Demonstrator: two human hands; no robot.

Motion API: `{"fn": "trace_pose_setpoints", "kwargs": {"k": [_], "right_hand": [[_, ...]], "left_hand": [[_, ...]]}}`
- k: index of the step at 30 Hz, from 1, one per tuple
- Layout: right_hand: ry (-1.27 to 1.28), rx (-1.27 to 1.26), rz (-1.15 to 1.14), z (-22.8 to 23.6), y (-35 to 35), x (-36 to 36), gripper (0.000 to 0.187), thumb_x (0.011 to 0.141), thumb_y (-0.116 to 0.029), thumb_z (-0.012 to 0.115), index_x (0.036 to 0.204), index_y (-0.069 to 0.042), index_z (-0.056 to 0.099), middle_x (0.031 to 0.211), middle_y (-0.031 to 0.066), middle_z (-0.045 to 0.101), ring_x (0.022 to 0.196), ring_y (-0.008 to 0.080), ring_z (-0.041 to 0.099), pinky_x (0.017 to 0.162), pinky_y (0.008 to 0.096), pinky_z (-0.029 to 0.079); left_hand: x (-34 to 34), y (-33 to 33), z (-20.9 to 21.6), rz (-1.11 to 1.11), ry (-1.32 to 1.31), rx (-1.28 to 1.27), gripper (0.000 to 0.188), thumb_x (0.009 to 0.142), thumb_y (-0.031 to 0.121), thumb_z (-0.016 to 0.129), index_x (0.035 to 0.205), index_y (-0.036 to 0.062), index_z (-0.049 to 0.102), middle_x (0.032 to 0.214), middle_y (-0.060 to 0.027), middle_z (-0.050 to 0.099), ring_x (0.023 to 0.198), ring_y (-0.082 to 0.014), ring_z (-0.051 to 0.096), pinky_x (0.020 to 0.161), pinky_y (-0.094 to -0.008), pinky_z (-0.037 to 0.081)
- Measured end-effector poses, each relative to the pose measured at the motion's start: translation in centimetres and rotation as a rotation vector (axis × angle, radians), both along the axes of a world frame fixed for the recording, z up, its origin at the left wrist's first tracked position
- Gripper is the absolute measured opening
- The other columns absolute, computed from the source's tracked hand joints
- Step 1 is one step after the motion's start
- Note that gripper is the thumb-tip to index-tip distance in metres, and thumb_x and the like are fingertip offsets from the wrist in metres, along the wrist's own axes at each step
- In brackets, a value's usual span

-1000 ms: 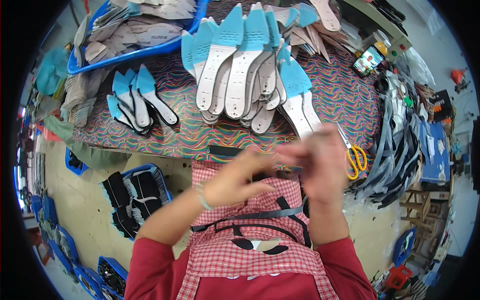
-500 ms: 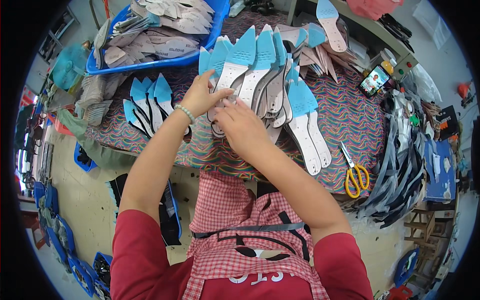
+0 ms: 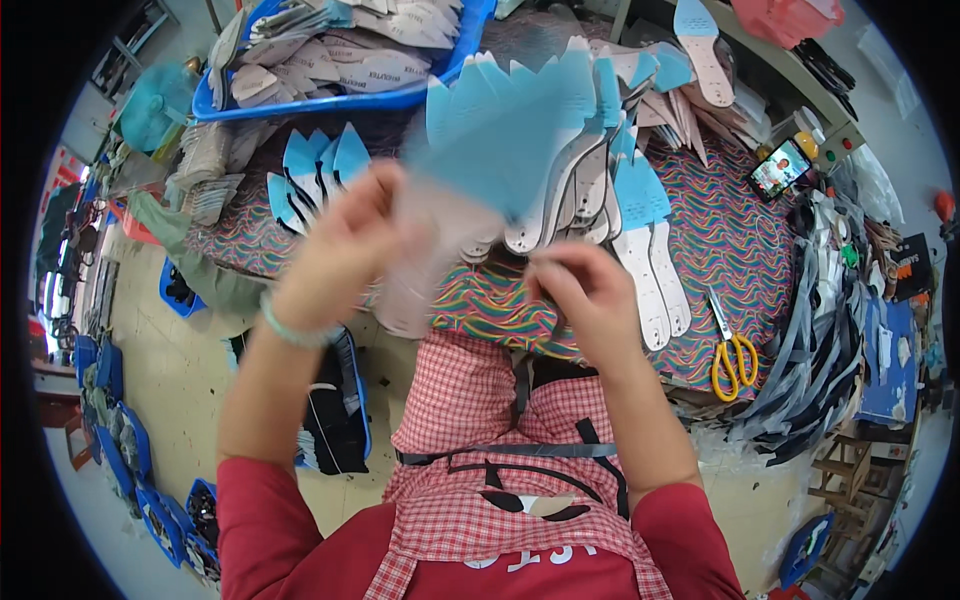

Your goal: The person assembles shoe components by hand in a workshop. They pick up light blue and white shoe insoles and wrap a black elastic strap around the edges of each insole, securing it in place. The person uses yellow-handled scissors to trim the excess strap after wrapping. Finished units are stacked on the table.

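From the head view, the flat insole piece with a blue pointed front and a pale grey heel (image 3: 470,190) is blurry, so its edges are hard to make out, and it hides part of the fan of blue and white insoles (image 3: 610,190) lying on the wavy striped table cloth (image 3: 730,240). It is up in the air above the near edge of the table. The left hand (image 3: 345,250) has its fingers closed on the pale end — how tight, I cannot tell through the blur. The right hand (image 3: 585,295) is curled just beside it, thumb and fingers together, but whether they pinch anything is unclear. Yellow-handled scissors (image 3: 733,350) lie well to the right. A blue plastic tray of grey insoles (image 3: 340,60) is cut off at the top — behind a small bunch of blue-tipped insoles (image 3: 310,175).
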State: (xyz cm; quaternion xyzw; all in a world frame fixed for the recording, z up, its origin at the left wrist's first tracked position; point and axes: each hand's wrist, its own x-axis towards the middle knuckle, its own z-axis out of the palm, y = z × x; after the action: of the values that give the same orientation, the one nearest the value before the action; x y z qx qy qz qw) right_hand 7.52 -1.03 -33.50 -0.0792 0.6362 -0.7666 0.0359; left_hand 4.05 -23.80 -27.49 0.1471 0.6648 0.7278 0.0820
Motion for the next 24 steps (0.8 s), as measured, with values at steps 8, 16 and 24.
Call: {"fn": "trace_pose_setpoints", "kwargs": {"k": [8,16,24], "right_hand": [[0.084,-0.044,-0.117,-2.2,3.9,6.8,0.015,0.085,-0.001,0.064,0.1,-0.001,0.061,0.084,-0.0011,0.058,0.079,0.0083,0.056,0.073,0.0205,0.045],[-0.13,-0.325,-0.2,-1.8,3.6,7.0,0.014,0.084,0.0,0.066,0.097,-0.002,0.06,0.088,0.0007,0.061,0.083,0.0068,0.059,0.076,0.0212,0.049],[0.068,0.052,-0.343,-2.7,3.0,6.8,0.017,0.078,0.0,0.071,0.093,-0.003,0.064,0.089,0.0046,0.06,0.085,0.0121,0.06,0.074,0.0251,0.05]], "left_hand": [[7.8,7.1,-5.7,-0.047,-0.547,0.318,0.022,0.087,0.011,0.065,0.107,0.001,0.062,0.095,-0.0045,0.066,0.085,-0.0111,0.062,0.075,-0.0268,0.05],[8.3,9.4,-6.4,0.051,-0.364,0.174,0.019,0.085,0.009,0.068,0.103,0.0024,0.067,0.094,-0.0018,0.068,0.084,-0.0066,0.06,0.074,-0.0227,0.047],[8.4,9.3,-5.5,0.041,-0.252,0.084,0.016,0.083,0.006,0.068,0.098,-0.0004,0.068,0.1,-0.005,0.066,0.089,-0.0075,0.059,0.076,-0.0232,0.047]]}}
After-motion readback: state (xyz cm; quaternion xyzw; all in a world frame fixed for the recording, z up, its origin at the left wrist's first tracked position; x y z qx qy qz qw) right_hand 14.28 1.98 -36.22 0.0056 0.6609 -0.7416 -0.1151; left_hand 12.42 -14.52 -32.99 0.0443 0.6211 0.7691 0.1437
